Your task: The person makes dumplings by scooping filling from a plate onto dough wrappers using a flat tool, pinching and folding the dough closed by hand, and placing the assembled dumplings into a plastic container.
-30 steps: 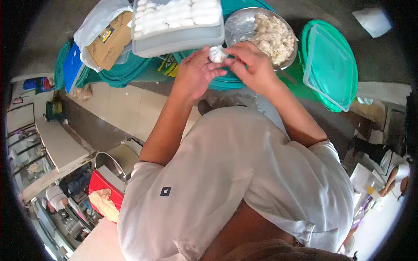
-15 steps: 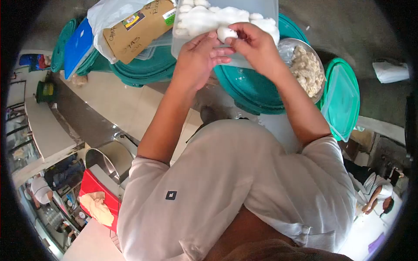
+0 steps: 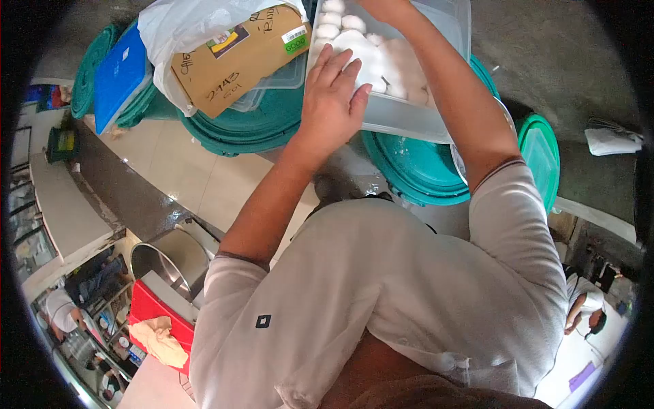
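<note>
My left hand (image 3: pixel 332 105) is open, its fingers apart over the near left side of a translucent plastic container (image 3: pixel 409 119). Nothing shows in its grasp. Inside the container lie several round white dough-like balls (image 3: pixel 329 19) and a larger smooth white mass (image 3: pixel 361 61). My right hand (image 3: pixel 383 8) reaches over the far part of the container; the top edge of the view cuts off its fingers, so what they hold, if anything, is hidden. Below the container is a round teal lid (image 3: pixel 422 174). My right forearm covers most of a metal bowl (image 3: pixel 458 163).
A cardboard box (image 3: pixel 235 65) partly in white plastic lies on another teal lid (image 3: pixel 235 136) to the left. A green-rimmed lid (image 3: pixel 548 160) is at right. Behind are a steel pot (image 3: pixel 180 252), a red cooler (image 3: pixel 146 296) with a cloth, and other people.
Both hands held a white ball above the container; they have since parted. My right hand moved up to the far side, my left opened lower. The ball is out of sight.
</note>
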Demonstrator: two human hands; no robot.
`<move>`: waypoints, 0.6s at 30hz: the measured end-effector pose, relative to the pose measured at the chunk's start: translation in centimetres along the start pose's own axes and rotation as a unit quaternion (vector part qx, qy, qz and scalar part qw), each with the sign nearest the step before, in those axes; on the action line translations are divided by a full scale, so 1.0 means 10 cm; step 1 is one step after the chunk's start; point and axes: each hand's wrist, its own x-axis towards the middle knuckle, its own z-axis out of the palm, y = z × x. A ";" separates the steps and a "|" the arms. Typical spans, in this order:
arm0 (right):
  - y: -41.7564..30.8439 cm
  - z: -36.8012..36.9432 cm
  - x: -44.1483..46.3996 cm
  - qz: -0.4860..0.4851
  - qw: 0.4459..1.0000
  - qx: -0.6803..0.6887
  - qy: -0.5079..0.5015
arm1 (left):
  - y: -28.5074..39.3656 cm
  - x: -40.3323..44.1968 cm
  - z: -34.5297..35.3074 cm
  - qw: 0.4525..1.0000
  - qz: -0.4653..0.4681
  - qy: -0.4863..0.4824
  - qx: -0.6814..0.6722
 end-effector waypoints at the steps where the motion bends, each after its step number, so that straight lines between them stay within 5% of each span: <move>1: 0.00 0.03 0.04 0.001 1.000 0.000 -0.002 | 0.00 0.00 0.00 1.000 0.001 0.000 -0.001; 12: 0.11 0.10 0.30 -0.013 0.979 -0.013 -0.205 | -0.02 0.00 0.00 0.999 0.004 -0.032 0.006; 15: 0.10 0.20 0.23 -0.087 0.988 0.028 -0.124 | -0.04 -0.01 0.01 1.000 0.003 -0.028 -0.004; 18: 0.03 0.17 0.22 -0.047 0.985 -0.032 -0.163 | -0.04 -0.01 0.02 1.000 0.000 -0.014 -0.001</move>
